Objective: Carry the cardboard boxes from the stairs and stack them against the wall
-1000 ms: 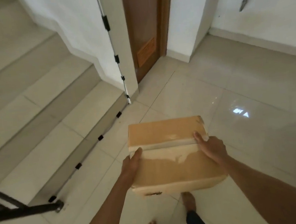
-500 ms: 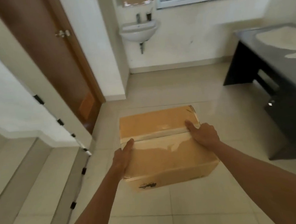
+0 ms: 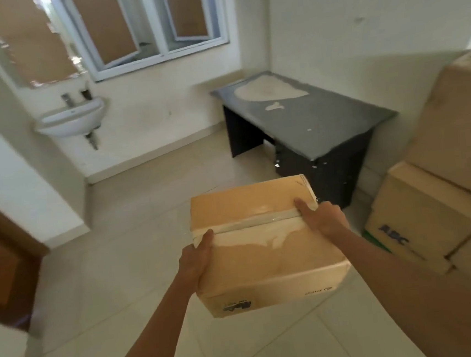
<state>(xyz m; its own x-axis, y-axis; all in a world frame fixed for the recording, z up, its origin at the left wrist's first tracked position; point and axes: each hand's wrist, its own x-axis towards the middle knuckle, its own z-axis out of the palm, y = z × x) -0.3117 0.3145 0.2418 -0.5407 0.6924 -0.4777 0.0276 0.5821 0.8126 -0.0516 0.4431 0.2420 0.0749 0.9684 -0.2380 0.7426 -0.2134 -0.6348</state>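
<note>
Pale glossy floor tiles (image 3: 118, 290), white walls (image 3: 357, 17). White-framed window (image 3: 159, 18) on far wall, panes backed w/ brown board, one sash ajar. White basin (image 3: 72, 120) wall-mounted below-left of it. Dark desk (image 3: 318, 124) in rt corner, pale worn patches on top. Brown door (image 3: 0, 258) at left edge. Soft daylight.

A white sink (image 3: 72, 119) hangs on the far wall at left, a tap (image 3: 67, 99) on its rim and a drain pipe (image 3: 92, 140) below. To its right, a white-framed window (image 3: 159, 53) shows brown panels in its panes. A dark desk (image 3: 324, 123) with pale patches on top stands in the far right corner. A brown door (image 3: 3, 258) is near left. The floor (image 3: 123, 275) is pale tile.
</note>
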